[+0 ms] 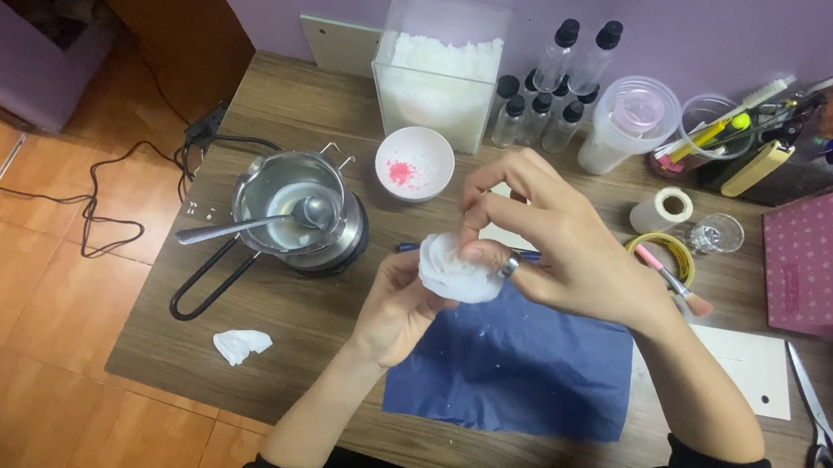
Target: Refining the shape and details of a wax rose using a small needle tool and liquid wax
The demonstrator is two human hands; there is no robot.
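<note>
Head view: left hand [398, 308] cups a white, waxy, petal-layered flower [458, 266] above the blue cloth [516, 363] on the wooden surface [252, 390], right hand [547, 230] pinching its top petal — light fingertip pressure looks best, the soft layers seeming fragile; steel melting pot [298, 209] nearby.

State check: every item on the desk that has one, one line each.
White wax flower: held above the blue cloth by both hands.
Left hand: grips it from below.
Right hand: fingertips pinch its top.
Metal pot: uncovered, spoon resting in it.
White bowl: pink bits inside.
Clear box: white flakes inside.
Scissors: closed, flat.
</note>
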